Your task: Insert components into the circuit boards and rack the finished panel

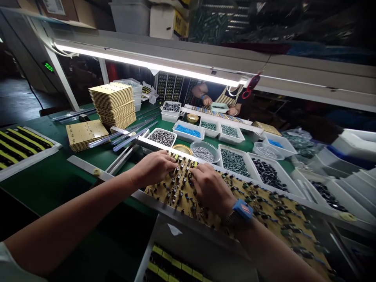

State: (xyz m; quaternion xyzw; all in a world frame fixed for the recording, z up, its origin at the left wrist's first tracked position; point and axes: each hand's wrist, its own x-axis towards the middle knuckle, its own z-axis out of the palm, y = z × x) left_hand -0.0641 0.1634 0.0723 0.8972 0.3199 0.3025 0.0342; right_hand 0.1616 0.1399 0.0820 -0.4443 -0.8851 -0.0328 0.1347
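My left hand [155,167] is over the far left part of a tan circuit board [160,192], fingers curled and pressed together at the board's components. Whatever it may pinch is hidden. My right hand [210,188], with a blue band on its wrist, bends over the same row of boards just to the right. Its fingers are drawn together close to a small yellow part; their grip is covered by the hand. Small black cylindrical components [181,194] stand upright on the board between and below my hands. The boards lie in a pale rail frame [138,196] running to the right.
Beyond the rail are bins of blue parts [188,131], green parts [235,161] and black parts [268,174]. Stacked bare boards [113,105] stand at the left. A tray of yellow-and-black parts [173,266] sits below. A lamp [147,64] hangs overhead; a co-worker's hands [233,111] show opposite.
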